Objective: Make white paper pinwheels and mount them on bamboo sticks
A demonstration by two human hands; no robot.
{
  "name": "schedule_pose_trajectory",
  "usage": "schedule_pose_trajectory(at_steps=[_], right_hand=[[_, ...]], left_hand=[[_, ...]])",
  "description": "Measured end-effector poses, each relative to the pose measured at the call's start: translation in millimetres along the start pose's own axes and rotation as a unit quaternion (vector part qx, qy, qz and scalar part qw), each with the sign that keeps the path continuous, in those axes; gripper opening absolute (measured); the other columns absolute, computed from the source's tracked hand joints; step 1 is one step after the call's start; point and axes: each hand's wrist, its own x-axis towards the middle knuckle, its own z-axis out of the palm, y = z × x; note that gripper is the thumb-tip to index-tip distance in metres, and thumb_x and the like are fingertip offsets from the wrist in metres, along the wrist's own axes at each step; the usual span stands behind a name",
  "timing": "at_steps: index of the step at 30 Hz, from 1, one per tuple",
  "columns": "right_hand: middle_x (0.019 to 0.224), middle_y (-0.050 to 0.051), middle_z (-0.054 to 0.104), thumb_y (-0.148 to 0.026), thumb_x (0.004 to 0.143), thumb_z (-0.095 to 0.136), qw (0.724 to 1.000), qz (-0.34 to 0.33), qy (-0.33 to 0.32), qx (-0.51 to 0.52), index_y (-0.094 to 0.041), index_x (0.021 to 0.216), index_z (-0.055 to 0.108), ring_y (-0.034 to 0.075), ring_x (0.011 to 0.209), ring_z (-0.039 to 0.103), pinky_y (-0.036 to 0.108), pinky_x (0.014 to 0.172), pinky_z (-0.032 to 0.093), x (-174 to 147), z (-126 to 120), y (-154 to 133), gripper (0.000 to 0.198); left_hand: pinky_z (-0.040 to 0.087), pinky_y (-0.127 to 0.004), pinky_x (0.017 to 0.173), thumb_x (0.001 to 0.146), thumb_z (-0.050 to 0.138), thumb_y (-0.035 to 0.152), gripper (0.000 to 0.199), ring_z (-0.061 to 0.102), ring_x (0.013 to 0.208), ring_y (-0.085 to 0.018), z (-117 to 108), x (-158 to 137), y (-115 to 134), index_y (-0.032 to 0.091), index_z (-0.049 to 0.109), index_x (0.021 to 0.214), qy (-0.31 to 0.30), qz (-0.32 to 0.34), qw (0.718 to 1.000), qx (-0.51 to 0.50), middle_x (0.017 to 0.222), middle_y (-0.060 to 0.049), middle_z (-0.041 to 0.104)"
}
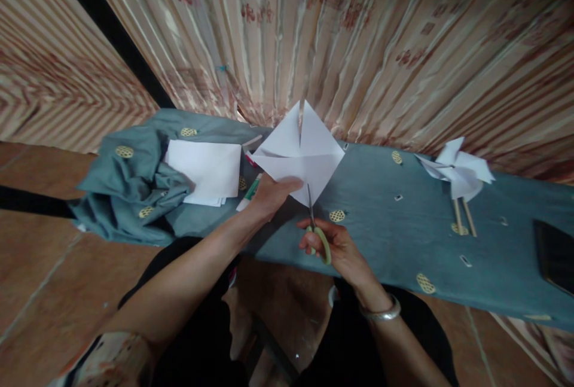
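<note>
White paper square (320, 162): lying at centre frame, just above the right hand, set like a diamond with one corner pointing down; slits are parting its top and left corners.
Scissors (311, 212): pointing nearly straight up the frame, blades lying along the bottom corner toward the middle; how wide they're parting, I can't fairly tell from here.
Left hand (278, 192): closing on the lower-left edge, thumb resting on top beside the blades, fingers hiding underneath; it's sitting nearer the paper.
Right hand (334, 240): curling round the handles, just below that corner.
Blue-green cloth (376, 219): spreading rightward to the pinwheel (460, 174), well apart; its front edge is running just below the right hand.
Paper stack (204, 168): lying left of centre, near the left hand.
Curtain (278, 46): hanging close behind the top corner.
</note>
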Motion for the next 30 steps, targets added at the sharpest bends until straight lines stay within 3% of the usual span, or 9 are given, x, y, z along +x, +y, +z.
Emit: schedule_pose_trajectory(at_steps=[22, 30], right_hand=[[0.054, -0.004, 0.060, -0.052, 0.057, 0.082, 0.999, 0.011, 0.035, 0.016, -0.019, 0.083, 0.066, 0.010, 0.049, 0.054, 0.024, 0.049, 0.044, 3.1, 1.2, 2.8, 0.045], [0.058, -0.003, 0.061, -0.054, 0.061, 0.079, 0.999, -0.002, 0.040, 0.006, -0.020, 0.086, 0.067, 0.011, 0.051, 0.055, 0.025, 0.052, 0.047, 1.9, -0.8, 3.5, 0.044]], left_hand=[[0.052, -0.032, 0.072, 0.050, 0.078, 0.019, 0.026, 0.063, 0.067, -0.017, -3.5, 4.5, -4.6, 0.013, 0.068, 0.073, 0.001, 0.008, 1.000, 0.003, 0.074, -0.003, 0.071], [0.052, -0.031, 0.066, 0.051, 0.079, 0.018, 0.023, 0.062, 0.065, -0.018, -2.3, -2.4, -2.5, 0.014, 0.067, 0.070, -0.028, -0.003, 0.999, 0.029, 0.071, -0.003, 0.069]])
